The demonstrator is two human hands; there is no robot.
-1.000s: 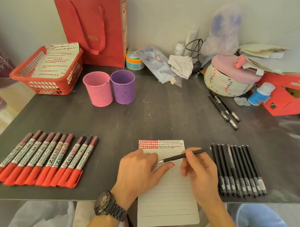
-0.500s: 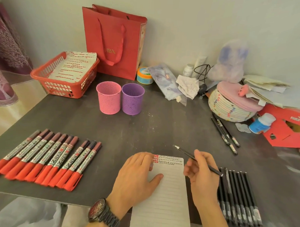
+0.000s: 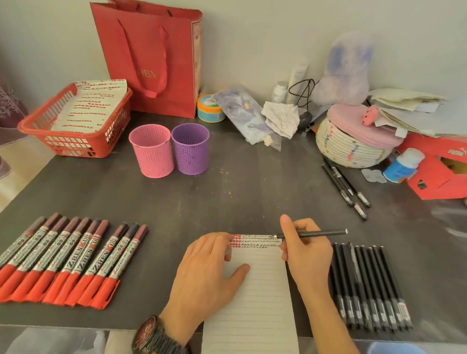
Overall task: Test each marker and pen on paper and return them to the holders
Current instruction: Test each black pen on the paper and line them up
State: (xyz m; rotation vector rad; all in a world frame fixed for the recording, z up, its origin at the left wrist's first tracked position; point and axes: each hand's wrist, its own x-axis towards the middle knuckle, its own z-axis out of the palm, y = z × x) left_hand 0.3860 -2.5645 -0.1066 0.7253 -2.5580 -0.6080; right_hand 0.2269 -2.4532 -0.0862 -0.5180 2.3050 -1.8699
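A lined paper sheet (image 3: 260, 297) lies at the table's front edge, with red and black test marks along its top. My left hand (image 3: 210, 271) rests flat on its left side. My right hand (image 3: 304, 250) grips a thin black pen (image 3: 317, 233), tip touching the paper's top right corner. Several red markers (image 3: 60, 258) lie in a row at the left. Several black pens (image 3: 369, 285) lie in a row at the right. A pink holder (image 3: 151, 150) and a purple holder (image 3: 190, 148) stand side by side further back.
A red basket (image 3: 73, 121) with marked sheets sits at the back left beside a red paper bag (image 3: 149, 57). Three black pens (image 3: 346, 186) lie apart at the right, near a woven basket (image 3: 352, 146), a blue bottle (image 3: 403, 165) and a red box (image 3: 444, 168).
My right hand turned the pen round and brought its tip down onto the paper's top right corner. My left hand stays on the sheet. The camera view tilted upward.
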